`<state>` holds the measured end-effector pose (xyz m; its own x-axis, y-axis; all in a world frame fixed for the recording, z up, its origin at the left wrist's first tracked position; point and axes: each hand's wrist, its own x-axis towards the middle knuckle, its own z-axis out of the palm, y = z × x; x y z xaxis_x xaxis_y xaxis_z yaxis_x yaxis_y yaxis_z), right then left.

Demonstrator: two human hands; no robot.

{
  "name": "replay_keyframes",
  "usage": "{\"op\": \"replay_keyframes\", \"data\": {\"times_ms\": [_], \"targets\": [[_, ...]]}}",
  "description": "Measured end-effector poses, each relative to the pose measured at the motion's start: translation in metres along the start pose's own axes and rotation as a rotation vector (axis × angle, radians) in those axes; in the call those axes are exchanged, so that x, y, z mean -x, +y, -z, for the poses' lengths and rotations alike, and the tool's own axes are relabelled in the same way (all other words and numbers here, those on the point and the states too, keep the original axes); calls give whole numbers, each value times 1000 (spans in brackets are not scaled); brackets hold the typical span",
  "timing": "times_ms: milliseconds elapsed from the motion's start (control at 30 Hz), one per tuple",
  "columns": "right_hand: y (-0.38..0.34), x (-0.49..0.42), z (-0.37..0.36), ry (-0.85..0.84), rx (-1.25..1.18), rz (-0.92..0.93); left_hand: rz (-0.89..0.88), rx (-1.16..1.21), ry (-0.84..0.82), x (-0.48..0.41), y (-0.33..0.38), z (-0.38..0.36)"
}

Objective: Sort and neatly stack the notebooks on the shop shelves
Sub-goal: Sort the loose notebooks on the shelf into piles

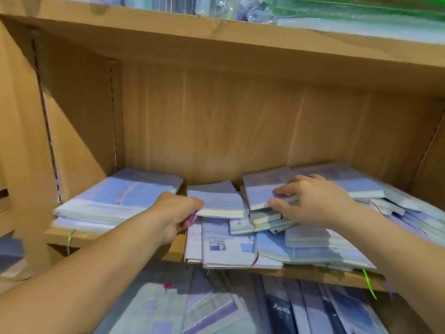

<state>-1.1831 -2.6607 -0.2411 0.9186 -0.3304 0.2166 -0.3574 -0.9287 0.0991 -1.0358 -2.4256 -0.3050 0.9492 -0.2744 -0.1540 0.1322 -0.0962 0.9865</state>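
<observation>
Left stack (115,196) squared, seemingly done. My left hand (178,213) grips the middle notebook (216,201); right hand (313,201) pinches a small notebook (262,191) atop the jumbled heap (313,244) on the shelf (108,237). Most sorting remains.

Both bare forearms reach forward. The left hand (178,213), fingers curled under, pinches a notebook (216,200); the right hand (315,201), just beside it, pinches a smaller notebook (260,191) between thumb and forefinger.
</observation>
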Motion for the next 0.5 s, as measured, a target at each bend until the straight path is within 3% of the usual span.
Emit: {"op": "replay_keyframes", "data": {"times_ms": [100,267,400,500], "targets": [[3,1,-7,70,32,24,145,275,-55,1,7,-2],[3,-7,-10,176,72,112,18,515,47,11,28,9],[6,-8,-10,167,52,161,-46,531,-21,28,33,12],[13,2,-6,70,-375,168,-21,578,-146,38,29,-2]]}}
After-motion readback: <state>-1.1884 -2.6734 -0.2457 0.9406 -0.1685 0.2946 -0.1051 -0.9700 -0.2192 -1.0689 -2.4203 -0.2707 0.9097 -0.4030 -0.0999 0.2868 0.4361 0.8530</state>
